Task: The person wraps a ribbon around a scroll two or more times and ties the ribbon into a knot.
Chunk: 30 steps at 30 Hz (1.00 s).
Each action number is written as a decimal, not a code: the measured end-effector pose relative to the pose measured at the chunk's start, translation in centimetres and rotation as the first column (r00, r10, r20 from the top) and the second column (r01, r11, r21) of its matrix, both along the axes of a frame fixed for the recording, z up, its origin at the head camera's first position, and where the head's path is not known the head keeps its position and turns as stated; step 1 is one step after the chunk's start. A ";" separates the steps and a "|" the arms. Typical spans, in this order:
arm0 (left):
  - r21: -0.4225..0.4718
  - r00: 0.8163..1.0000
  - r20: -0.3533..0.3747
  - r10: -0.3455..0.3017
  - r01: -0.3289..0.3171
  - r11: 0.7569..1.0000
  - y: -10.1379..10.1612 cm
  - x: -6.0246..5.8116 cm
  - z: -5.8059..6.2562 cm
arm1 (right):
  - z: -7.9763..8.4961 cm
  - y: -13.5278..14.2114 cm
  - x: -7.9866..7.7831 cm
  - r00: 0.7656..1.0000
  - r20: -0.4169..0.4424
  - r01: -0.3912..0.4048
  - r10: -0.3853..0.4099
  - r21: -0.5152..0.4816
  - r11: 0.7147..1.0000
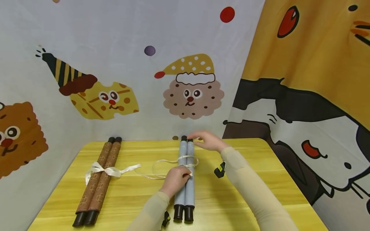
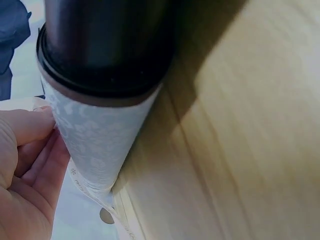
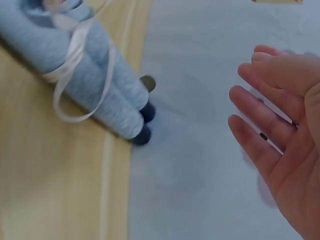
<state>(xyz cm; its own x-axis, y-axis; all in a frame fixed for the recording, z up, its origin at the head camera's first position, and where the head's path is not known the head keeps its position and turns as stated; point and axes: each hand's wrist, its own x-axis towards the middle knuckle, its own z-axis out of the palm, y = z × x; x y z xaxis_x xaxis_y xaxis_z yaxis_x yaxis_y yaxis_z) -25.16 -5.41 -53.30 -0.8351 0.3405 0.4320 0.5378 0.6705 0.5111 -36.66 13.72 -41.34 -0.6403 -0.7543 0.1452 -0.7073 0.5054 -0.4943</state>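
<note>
A light blue scroll (image 1: 189,194), rolled from both ends into two rods with dark end caps, lies lengthwise on the table. White ribbon (image 1: 189,157) goes round its middle, with a loose loop trailing left. My left hand (image 1: 174,180) lies over the scroll's middle and pinches the ribbon between thumb and fingers; in the left wrist view that hand (image 2: 30,165) is beside the patterned blue roll (image 2: 95,132). By the scroll's far end hovers my right hand (image 1: 210,141), holding nothing. Its fingers are spread and fairly straight in the right wrist view, apart from the ribboned scroll (image 3: 100,85).
To the left lies a brown patterned scroll (image 1: 96,189), tied with a white ribbon bow (image 1: 114,172). Both scrolls are on a yellow wood-grain table (image 1: 138,205). A cartoon-printed curtain (image 1: 130,29) hangs right behind the table's far edge.
</note>
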 end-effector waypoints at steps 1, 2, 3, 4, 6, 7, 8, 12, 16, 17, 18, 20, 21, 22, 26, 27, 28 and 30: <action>0.016 1.000 0.015 0.005 -0.005 1.000 0.0 -0.1 0.0 | -0.4 0.4 0.0 1.000 0.000 0.017 -0.017 -0.004 1.000; 0.035 0.999 0.034 0.010 -0.011 0.999 0.0 -0.1 0.0 | -0.8 0.9 0.1 0.999 0.002 0.036 -0.036 -0.009 0.999; 0.057 0.999 0.053 0.015 -0.018 0.998 0.0 -0.2 0.0 | -1.2 1.3 0.2 0.998 0.004 0.056 -0.056 -0.020 0.998; 0.080 0.997 0.070 0.021 -0.027 0.996 -0.1 -0.3 0.0 | -1.7 1.8 0.4 0.997 0.006 0.075 -0.075 -0.033 0.997; 0.121 0.995 0.096 0.034 -0.045 0.992 -0.1 -0.5 0.0 | -2.7 2.7 0.8 0.993 0.015 0.115 -0.114 -0.066 0.991; 0.138 0.994 0.101 0.039 -0.053 0.989 -0.1 -0.6 0.0 | -3.2 3.0 1.1 0.991 0.020 0.131 -0.130 -0.082 0.988; 0.157 0.993 0.108 0.045 -0.062 0.986 -0.1 -0.7 0.0 | -3.8 3.4 1.3 0.989 0.029 0.145 -0.143 -0.096 0.985; 0.209 0.991 0.122 0.062 -0.087 0.974 -0.2 -1.1 0.3 | -5.9 4.2 2.2 0.985 0.062 0.168 -0.161 -0.132 0.977; 0.236 0.984 0.165 0.072 -0.110 0.965 -0.1 -1.4 0.9 | -7.2 4.3 3.1 0.979 0.085 0.198 -0.186 -0.160 0.967; 0.243 0.982 0.176 0.072 -0.114 0.963 -0.1 -1.5 1.0 | -7.4 4.3 3.3 0.975 0.094 0.214 -0.201 -0.169 0.962; 0.253 0.980 0.186 0.068 -0.115 0.961 -0.1 -1.6 1.2 | -7.6 4.2 3.4 0.973 0.093 0.226 -0.212 -0.181 0.957; 0.270 0.977 0.203 0.062 -0.117 0.956 -0.1 -1.7 1.4 | -8.1 4.1 3.8 0.966 0.084 0.255 -0.243 -0.202 0.946; 0.281 0.976 0.209 0.059 -0.118 0.953 -0.1 -1.8 1.5 | -8.3 4.0 3.9 0.962 0.082 0.272 -0.260 -0.217 0.938; 0.287 0.976 0.210 0.057 -0.117 0.951 -0.1 -1.8 1.5 | -8.5 3.9 4.1 0.958 0.080 0.287 -0.276 -0.232 0.929; 0.285 0.977 0.208 0.057 -0.116 0.951 0.0 -2.1 1.4 | -9.1 3.3 4.8 0.946 0.086 0.324 -0.313 -0.283 0.903; 0.284 0.977 0.205 0.058 -0.116 0.952 -0.1 -2.2 1.3 | -9.3 3.1 4.9 0.946 0.091 0.324 -0.311 -0.285 0.902; 0.279 0.977 0.203 0.062 -0.118 0.953 -0.1 -2.2 1.3 | -9.4 2.8 5.1 0.948 0.094 0.318 -0.304 -0.284 0.904; 0.276 0.977 0.204 0.067 -0.123 0.953 0.0 -2.2 1.2 | -9.6 2.3 5.3 0.954 0.100 0.301 -0.284 -0.278 0.912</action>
<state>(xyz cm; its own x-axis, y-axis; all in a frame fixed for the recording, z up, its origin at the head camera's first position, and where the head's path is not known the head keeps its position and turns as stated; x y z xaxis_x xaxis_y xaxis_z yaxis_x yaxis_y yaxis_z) -27.39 -5.44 -52.06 -0.9335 0.1412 0.3296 0.3529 0.5249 0.7745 -31.32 16.05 -50.92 -0.8392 -0.4636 0.2843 -0.5166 0.5162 -0.6832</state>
